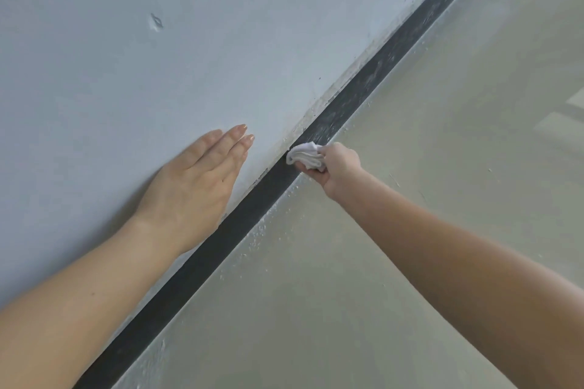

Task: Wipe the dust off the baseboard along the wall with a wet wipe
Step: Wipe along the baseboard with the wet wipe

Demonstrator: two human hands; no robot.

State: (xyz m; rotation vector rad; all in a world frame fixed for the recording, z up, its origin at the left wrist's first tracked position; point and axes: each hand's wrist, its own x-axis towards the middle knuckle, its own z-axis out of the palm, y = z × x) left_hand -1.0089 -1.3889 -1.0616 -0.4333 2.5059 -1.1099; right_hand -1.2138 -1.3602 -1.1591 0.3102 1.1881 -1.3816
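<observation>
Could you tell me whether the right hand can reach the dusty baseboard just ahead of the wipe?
Probably yes: the right hand holds the wipe on the baseboard, and nothing blocks the dusty stretch just ahead.

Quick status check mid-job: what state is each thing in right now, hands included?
left hand: open, flat against the wall.
right hand: grips the wet wipe.
wet wipe: bunched, pressed on the baseboard.
baseboard: clean and dark nearer than the wipe, dusty beyond it.
wall: small dent, flaky lower edge.
floor: white specks beside the baseboard.
</observation>
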